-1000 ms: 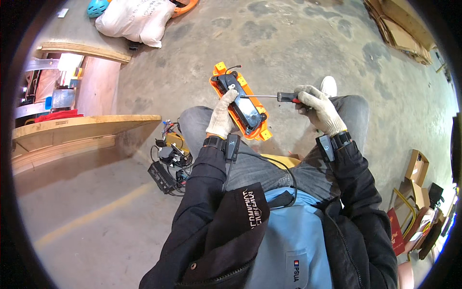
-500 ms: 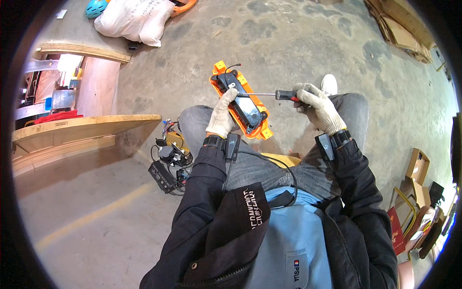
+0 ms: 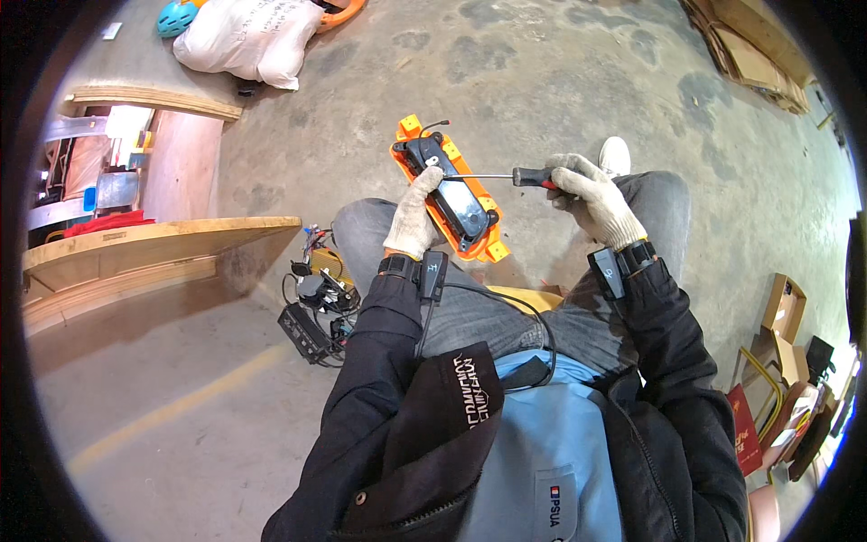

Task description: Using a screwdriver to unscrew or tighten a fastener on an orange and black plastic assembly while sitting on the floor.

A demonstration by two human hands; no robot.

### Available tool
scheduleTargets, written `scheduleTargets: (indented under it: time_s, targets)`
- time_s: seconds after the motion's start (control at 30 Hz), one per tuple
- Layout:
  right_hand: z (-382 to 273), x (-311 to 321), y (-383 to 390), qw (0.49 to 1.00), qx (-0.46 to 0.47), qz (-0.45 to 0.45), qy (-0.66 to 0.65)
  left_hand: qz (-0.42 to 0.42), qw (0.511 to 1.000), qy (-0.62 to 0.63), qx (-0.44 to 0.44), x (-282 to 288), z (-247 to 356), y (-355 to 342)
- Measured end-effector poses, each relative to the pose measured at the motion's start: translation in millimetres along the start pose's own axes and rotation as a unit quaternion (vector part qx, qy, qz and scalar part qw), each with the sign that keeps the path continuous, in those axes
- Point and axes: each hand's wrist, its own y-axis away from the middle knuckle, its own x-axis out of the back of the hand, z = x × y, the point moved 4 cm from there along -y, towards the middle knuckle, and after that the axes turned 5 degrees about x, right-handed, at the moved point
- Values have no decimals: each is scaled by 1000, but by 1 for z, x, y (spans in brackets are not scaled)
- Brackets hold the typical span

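Between my knees, my gloved left hand (image 3: 417,215) grips an orange plastic housing (image 3: 492,248) by its near left side. A long black part with a glossy face (image 3: 465,212) sits inside the housing, and a short dark cable (image 3: 435,124) sticks out of its far end. My gloved right hand (image 3: 589,200) is closed round the black and red handle of a screwdriver (image 3: 528,177). The shaft lies almost level and points left, its tip near my left thumb at the black part. Whether the tip touches a screw is too small to tell.
Wires and black electronic parts (image 3: 312,307) lie on the floor beside my left knee. A wooden bench (image 3: 163,237) stands at the left. White sacks (image 3: 248,41) lie at the far left, flattened cardboard (image 3: 745,59) at the far right. An open box (image 3: 784,305) is at the right.
The view has shifted very slightly. Both hands, the screwdriver and the orange housing keep nearly the same places and grips.
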Motion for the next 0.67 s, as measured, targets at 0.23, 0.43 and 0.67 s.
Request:
scheduleTargets:
  time_s: [0.23,0.43,0.67]
  targets:
    - [-2,-1,1,1000,-2,-8,7,16,1000,2,-5,-3,0,4]
    - [0,1,-1,999,7,30,12,2,1000,-3,17,0,-1,2]
    - [3,6,-3,998,7,49,27,-10,999,-32,-17,8,-4,-10]
